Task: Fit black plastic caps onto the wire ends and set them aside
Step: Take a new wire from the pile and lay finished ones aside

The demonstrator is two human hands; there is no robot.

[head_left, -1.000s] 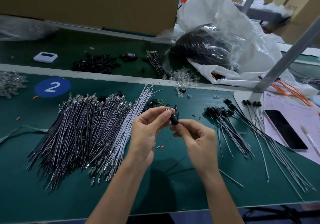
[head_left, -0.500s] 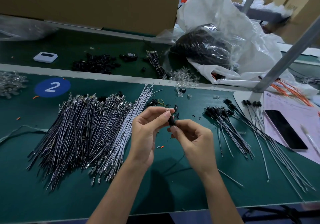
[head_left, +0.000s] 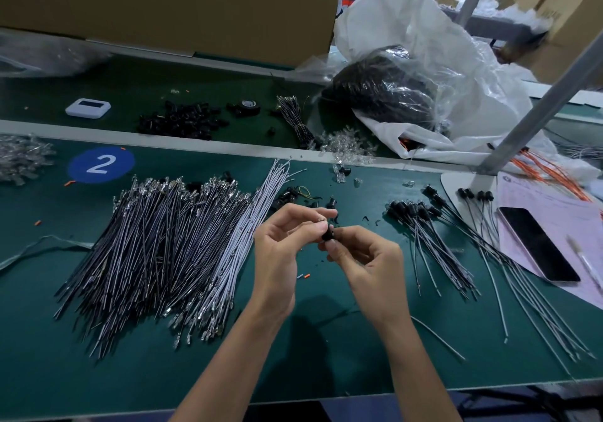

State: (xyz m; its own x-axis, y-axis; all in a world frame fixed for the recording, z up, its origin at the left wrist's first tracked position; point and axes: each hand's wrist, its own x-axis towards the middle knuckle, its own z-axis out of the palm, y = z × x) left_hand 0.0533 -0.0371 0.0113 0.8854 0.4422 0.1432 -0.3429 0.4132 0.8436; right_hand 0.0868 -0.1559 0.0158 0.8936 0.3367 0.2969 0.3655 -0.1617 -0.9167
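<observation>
My left hand [head_left: 282,252] and my right hand [head_left: 365,258] meet above the green mat near the middle. Between their fingertips sits a small black cap [head_left: 327,235], pinched by my right thumb and forefinger. My left fingers pinch the wire end at the cap; the wire itself is mostly hidden by the hands. A big heap of bare wires [head_left: 156,252] lies on the left. Capped wires [head_left: 434,245] fan out on the right. Loose black caps [head_left: 293,196] lie just beyond my hands.
A phone [head_left: 538,245] lies on a pink paper at the right, beside a grey post [head_left: 535,108]. A plastic bag of black parts [head_left: 385,92], another cap pile [head_left: 182,119] and a white device [head_left: 88,108] sit on the far strip. The mat's front edge runs near my forearms.
Both hands stay together at the cap. My right hand has shifted slightly left and turned, with the cap now lower between the fingertips.
</observation>
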